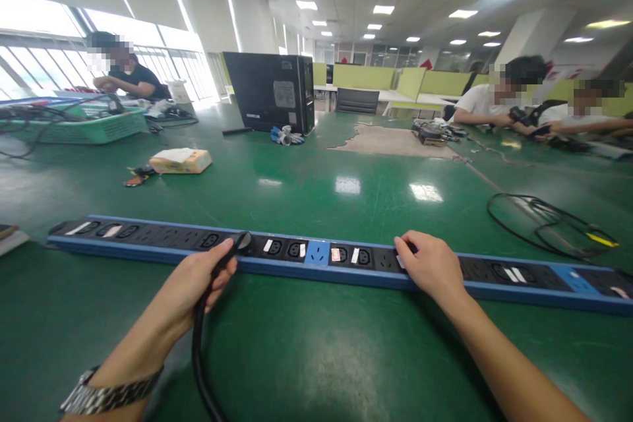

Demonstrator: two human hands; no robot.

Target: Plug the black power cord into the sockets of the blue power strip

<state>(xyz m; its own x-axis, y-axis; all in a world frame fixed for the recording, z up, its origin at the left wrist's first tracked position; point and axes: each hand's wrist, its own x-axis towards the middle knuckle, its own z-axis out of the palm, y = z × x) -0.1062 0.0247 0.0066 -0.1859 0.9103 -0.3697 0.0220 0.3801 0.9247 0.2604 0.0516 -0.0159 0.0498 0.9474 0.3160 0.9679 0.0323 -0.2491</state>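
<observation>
A long blue and black power strip lies across the green floor in front of me. My left hand is closed around a black power cable, and its plug sits at a socket of the strip. The cable hangs down past my wrist, which wears a metal watch. My right hand rests on the strip farther right, fingers curled over its top edge and pressing it down.
A coiled black cable lies at the right. A tan box, a black computer case and a green basket sit farther back. Three other people sit at the left and right edges of the floor.
</observation>
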